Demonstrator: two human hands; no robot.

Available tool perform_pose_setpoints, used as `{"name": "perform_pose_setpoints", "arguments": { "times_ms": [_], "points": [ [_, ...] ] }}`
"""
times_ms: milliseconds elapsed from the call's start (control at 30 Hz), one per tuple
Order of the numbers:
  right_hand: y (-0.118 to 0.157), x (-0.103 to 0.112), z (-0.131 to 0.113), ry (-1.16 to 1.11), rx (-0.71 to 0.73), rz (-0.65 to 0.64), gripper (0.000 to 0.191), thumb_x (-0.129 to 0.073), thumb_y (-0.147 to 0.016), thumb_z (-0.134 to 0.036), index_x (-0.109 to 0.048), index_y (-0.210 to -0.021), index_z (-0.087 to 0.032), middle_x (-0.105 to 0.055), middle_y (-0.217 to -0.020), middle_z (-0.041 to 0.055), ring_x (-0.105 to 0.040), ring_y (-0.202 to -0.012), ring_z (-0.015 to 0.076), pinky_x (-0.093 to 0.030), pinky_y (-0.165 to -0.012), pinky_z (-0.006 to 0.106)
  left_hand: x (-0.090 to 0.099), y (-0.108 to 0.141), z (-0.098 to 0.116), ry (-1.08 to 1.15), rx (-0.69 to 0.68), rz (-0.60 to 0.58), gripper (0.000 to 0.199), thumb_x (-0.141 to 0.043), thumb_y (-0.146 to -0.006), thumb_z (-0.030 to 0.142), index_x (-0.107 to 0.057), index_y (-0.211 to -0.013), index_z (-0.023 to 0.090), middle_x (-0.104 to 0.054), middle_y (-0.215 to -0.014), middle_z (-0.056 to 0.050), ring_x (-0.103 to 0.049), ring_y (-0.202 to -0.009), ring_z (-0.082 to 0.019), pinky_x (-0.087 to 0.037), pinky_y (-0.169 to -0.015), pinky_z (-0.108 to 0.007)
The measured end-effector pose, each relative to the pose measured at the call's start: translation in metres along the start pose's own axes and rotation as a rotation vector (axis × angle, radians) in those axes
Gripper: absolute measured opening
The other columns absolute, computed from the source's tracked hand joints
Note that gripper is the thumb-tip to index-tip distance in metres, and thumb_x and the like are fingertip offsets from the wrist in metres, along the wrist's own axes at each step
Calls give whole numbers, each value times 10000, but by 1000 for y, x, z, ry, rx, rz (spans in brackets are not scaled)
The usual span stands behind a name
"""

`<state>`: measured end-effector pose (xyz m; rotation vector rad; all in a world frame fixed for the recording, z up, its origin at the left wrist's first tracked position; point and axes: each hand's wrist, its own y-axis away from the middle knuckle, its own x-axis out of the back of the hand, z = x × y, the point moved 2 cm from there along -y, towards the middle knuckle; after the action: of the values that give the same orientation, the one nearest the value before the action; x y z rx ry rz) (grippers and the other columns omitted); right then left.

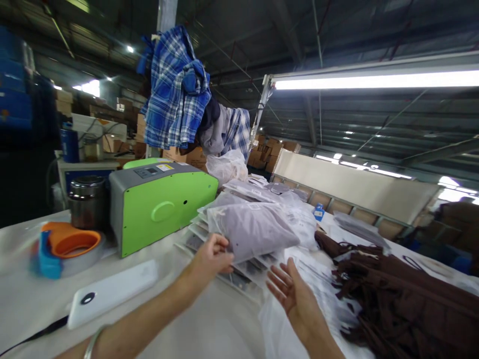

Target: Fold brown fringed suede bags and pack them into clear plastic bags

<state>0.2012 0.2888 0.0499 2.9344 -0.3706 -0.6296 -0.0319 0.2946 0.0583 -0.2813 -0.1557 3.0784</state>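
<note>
Spreading across the lower frame, the white table lies before you. Dark brown cloth is heaped at lower right, and a green-sided machine stands left of centre. At the centre, a clear bag holding folded greyish-mauve cloth lies atop a stack of flat clear bags. Your left hand has its fingers bent in at that top bag's lower left edge; whether they pinch the film, you cannot tell. Your right hand is open, just below the bag. Left of the machine stands a lidded metal canister, contents hidden, near an orange-and-blue tape dispenser.
</note>
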Motion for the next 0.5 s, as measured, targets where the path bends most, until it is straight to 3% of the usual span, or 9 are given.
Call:
{"name": "perform_pose_setpoints", "arguments": {
  "times_ms": [100, 133, 167, 200, 267, 300, 333, 400, 500],
  "points": [
    [14, -26, 11, -140, -139, -96, 614, -747, -684, -537, -561, -1144, -175, -737, -944, 77, -693, -945, 279, -590, -782, 393, -37, 46, -5, -119, 63, -389, 425, -720, -608, 273, -544, -988, 201, -672, -918, -33, -619, -653, -143, -461, -562, -231],
    [16, -32, 10, -155, -151, -83, 616, -763, -674, -511, -569, -1150, -170, -743, -932, 75, -698, -929, 287, -597, -760, 395, -44, 54, 0, -224, 76, -506, 324, -686, -659, 275, -586, -957, 197, -681, -835, -23, -614, -627, -147, -446, -547, -228],
    [16, -34, 8, -157, -156, -66, 629, -784, -658, -479, -573, -1157, -160, -747, -928, 78, -702, -917, 297, -601, -747, 400, -46, 55, 9, -329, 48, -529, 199, -638, -716, 288, -621, -890, 193, -671, -743, -11, -604, -600, -150, -436, -543, -232],
    [17, -34, 5, -147, -152, -53, 652, -807, -636, -446, -573, -1167, -149, -751, -928, 82, -705, -905, 306, -603, -741, 403, -43, 52, 20, -429, -19, -472, 134, -596, -762, 301, -639, -829, 193, -651, -679, -4, -599, -600, -158, -439, -562, -244],
    [18, -23, -3, -97, -111, -45, 700, -843, -595, -395, -567, -1187, -144, -756, -925, 79, -711, -873, 311, -603, -738, 403, -27, 32, 44, -556, -221, -173, 137, -594, -780, 323, -650, -827, 207, -662, -746, -13, -615, -724, -190, -458, -677, -277],
    [20, -15, -8, -62, -100, -55, 716, -851, -586, -389, -564, -1197, -150, -757, -927, 75, -714, -862, 308, -601, -743, 402, -17, 21, 53, -561, -277, -28, 192, -630, -757, 330, -645, -907, 211, -679, -863, -32, -619, -837, -216, -460, -756, -298],
    [22, -5, -13, -24, -107, -69, 717, -852, -587, -396, -565, -1200, -161, -758, -927, 72, -716, -851, 304, -599, -747, 401, -8, 11, 57, -514, -263, 40, 306, -677, -721, 349, -629, -987, 205, -677, -985, -60, -610, -939, -240, -457, -813, -316],
    [29, 13, -24, 52, -134, -99, 668, -846, -597, -421, -591, -1165, -180, -759, -913, 72, -720, -825, 294, -592, -753, 397, 3, -1, 51, -298, -95, -25, 524, -739, -675, 434, -580, -1113, 194, -638, -1151, -104, -585, -1063, -270, -462, -864, -347],
    [38, 24, -46, 201, -119, -180, 552, -861, -572, -413, -661, -1019, -158, -758, -837, 90, -723, -769, 273, -582, -747, 353, -4, 13, 27, 128, 199, -388, 649, -740, -676, 576, -558, -1176, 203, -642, -1173, -108, -615, -1048, -267, -508, -818, -361]
  ]
}}
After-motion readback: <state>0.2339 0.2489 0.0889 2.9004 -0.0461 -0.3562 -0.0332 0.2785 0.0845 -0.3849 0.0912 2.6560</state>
